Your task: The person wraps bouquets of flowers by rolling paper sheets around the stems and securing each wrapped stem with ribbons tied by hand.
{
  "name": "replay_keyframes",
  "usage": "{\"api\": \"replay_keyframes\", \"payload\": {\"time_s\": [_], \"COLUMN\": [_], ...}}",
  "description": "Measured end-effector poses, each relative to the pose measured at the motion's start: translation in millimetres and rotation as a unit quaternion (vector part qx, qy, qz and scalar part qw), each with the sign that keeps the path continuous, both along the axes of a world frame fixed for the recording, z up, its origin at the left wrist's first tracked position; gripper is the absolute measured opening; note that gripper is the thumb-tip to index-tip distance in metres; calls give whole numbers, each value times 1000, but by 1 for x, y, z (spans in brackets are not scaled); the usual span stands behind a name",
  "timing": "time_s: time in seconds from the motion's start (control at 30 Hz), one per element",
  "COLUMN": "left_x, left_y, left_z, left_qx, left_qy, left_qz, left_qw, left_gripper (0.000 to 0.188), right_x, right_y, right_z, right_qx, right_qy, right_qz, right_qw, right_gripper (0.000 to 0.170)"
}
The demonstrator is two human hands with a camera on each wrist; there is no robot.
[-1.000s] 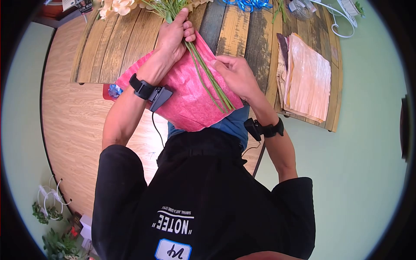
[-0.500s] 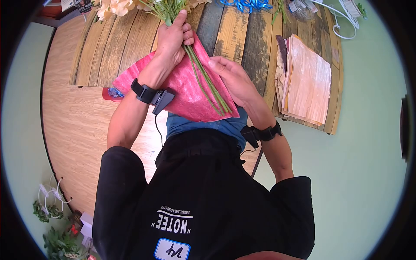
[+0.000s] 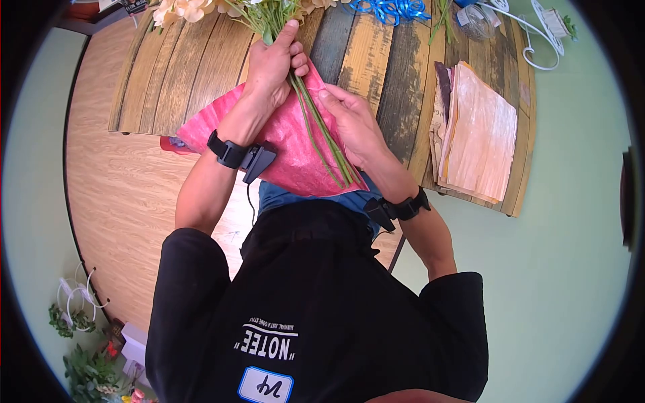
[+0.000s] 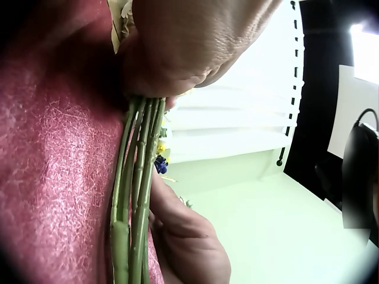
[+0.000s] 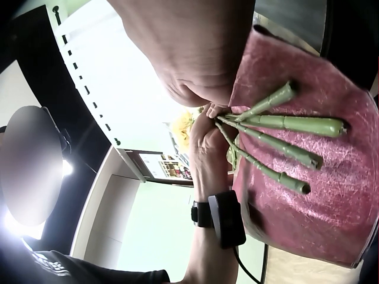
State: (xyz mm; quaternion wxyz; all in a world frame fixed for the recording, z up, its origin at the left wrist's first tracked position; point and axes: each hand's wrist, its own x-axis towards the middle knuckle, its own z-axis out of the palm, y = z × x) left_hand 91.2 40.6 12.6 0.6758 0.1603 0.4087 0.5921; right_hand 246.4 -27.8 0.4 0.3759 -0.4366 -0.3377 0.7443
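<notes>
My left hand point(image 3: 272, 67) grips a bundle of green flower stems point(image 3: 321, 131) near the table's front edge, its thumb pointing up along the bundle. Cream flowers and leaves point(image 3: 269, 17) spread beyond that fist. Under the stems lies a sheet of pink wrapping paper point(image 3: 289, 151), which hangs past the table edge over the lap. At the sheet's right edge my right hand point(image 3: 354, 124) pinches the paper, thumb on top beside the stems; its other fingers are partly hidden behind. The cut stem ends point(image 5: 323, 127) fan out over the paper in the right wrist view.
On the table's right lies a stack of folded paper sheets point(image 3: 477, 134). Curly blue ribbon point(image 3: 390, 10), loose green stems point(image 3: 441, 23) and a clear glass-like container point(image 3: 476, 23) sit at the back. A white curled metal stand point(image 3: 541, 40) is at the far right corner.
The right hand has shifted left, closer to the stems, bringing the paper's right edge inward. The paper's lower edge has drawn up a little. The left hand keeps its grip on the stems.
</notes>
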Motion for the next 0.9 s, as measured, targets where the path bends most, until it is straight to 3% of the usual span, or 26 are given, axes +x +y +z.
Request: {"api": "replay_keyframes", "payload": {"time_s": [0.17,0.23,0.27,0.33,0.63,0.77,0.83,0.9], "left_x": [3,3,2,2,13,18,18,20], "left_y": [3,4,4,6,3,6,8,8], "left_z": [-7,-10,-12,-14,5,-1,-1,1], "left_qx": [34,48,47,44,21,40,54,56], "left_qy": [41,157,158,230,346,306,295,309], "left_qz": [20,48,48,43,38,36,24,29], "left_qw": [998,985,985,971,937,950,954,949], "left_gripper": [20,23,23,27,30,28,28,31], "right_x": [-1,-1,0,1,9,8,7,1], "right_y": [-4,-4,-4,-5,1,16,24,23], "right_z": [0,-2,-2,2,15,19,15,13], "right_qx": [34,32,32,55,26,-8,-4,12], "right_qy": [-14,-29,-27,-2,72,62,69,64], "right_qz": [-23,-27,-26,-14,3,11,89,87], "right_qw": [999,999,999,998,997,998,994,994], "right_gripper": [39,39,39,39,33,32,35,33]}}
